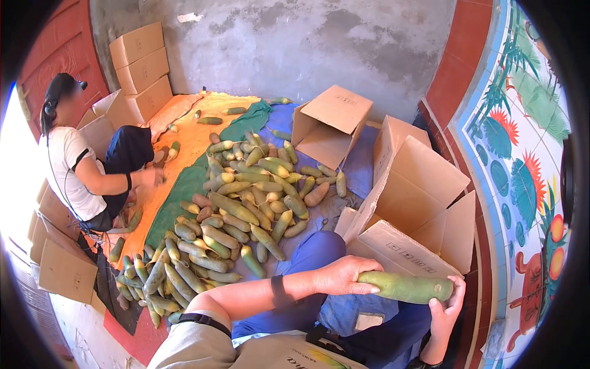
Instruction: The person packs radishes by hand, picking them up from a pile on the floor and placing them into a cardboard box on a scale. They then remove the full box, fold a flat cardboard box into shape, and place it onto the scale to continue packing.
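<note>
My left hand (348, 276) is closed on the narrower end of a long green radish (405, 287). Around the thicker end of the same radish curl the fingers and thumb of my right hand (447, 309). The radish lies level above my lap, in front of an open cardboard box (412, 190). To the left of my knees spreads a large heap of green radishes (246, 197), some pale yellow at the tip and some brownish with soil.
Another person (92, 154) sits at the left beside several cardboard boxes (144, 67). An open box (332, 123) lies on its side behind the heap. Orange cloth (163, 178) and blue cloth (289, 117) cover the floor. A tiled wall (522, 147) rises at the right.
</note>
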`<state>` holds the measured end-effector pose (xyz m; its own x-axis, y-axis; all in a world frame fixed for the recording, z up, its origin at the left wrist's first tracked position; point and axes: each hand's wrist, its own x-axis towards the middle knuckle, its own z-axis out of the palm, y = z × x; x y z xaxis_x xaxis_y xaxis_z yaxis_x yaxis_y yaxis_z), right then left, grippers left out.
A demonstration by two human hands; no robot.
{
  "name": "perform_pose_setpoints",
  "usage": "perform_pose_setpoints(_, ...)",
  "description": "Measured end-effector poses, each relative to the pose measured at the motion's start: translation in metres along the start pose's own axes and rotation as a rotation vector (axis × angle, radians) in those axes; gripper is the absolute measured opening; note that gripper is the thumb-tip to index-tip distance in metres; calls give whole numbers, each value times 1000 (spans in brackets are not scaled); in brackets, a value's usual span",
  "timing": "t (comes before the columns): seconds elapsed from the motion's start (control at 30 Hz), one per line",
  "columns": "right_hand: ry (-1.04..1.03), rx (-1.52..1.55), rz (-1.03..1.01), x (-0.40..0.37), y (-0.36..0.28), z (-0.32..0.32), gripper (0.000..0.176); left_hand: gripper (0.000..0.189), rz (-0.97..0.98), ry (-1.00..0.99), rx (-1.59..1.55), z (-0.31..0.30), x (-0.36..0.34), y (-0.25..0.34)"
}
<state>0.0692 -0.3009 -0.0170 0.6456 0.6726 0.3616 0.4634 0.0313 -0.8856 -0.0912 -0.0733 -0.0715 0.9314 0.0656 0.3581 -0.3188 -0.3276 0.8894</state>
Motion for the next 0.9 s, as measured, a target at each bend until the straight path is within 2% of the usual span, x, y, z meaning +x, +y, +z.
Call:
perform_pose_setpoints(0.13,85,17,-21,0,-1,1,64,46,-13,58,2,0,4,-6)
perform_pose_setpoints(0.2,173,-55,-70,4,3,-6,64,53,1,256,75,0,6,-9)
perform_pose_setpoints(0.23,222,-72,-108,8,3,-8,63,53,1,258,75,-1,6,-10)
perform_pose_setpoints(0.3,336,-116,-146,13,5,-17,63,62,-32,392,134,-3,7,-10)
perform_pose_setpoints(0.37,439,-79,-168,17,9,-28,60,62,-20,415,194,-5,7,-14)
perform_pose_setpoints(0.43,516,-136,-218,23,17,-39,50,63,4,455,314,-8,6,-19)
perform_pose_setpoints(0.53,592,-210,-186,31,22,-48,47,65,21,474,410,-9,9,-29)
perform_pose_setpoints(0.67,592,-253,-137,43,36,-56,46,68,-26,464,423,-8,14,-36)
perform_pose_setpoints(0.9,436,-498,-165,65,64,-53,43,74,-49,421,466,-7,15,-41)
